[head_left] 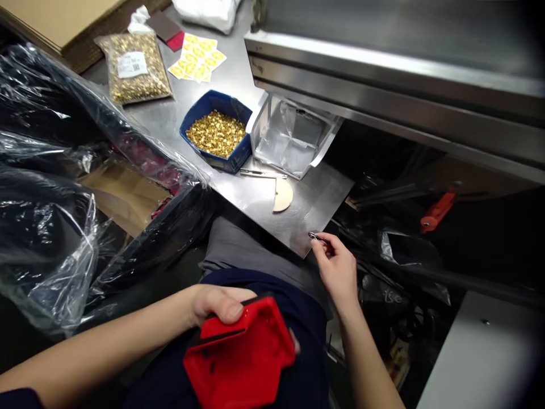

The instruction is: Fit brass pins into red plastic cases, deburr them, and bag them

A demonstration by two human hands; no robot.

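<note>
My left hand (217, 304) grips a red leather piece (240, 355) over my lap, thumb pressed on its black top edge. My right hand (336, 264) reaches to the near corner of the steel table (298, 221) and pinches a small metal tool (315, 236) between thumb and fingers. A blue tray (200, 111) full of small gold metal parts stands further back on the table. Beside it sits a clear plastic box (292, 136). A tan leather half-round piece (282, 194) lies in front of the box.
A sealed bag of gold parts (134, 68) and yellow sticker sheets (198, 57) lie at the back. Black items in clear plastic wrap (46, 227) pile up at left. A steel machine housing (404, 74) overhangs at right; an orange-handled tool (438, 210) lies below.
</note>
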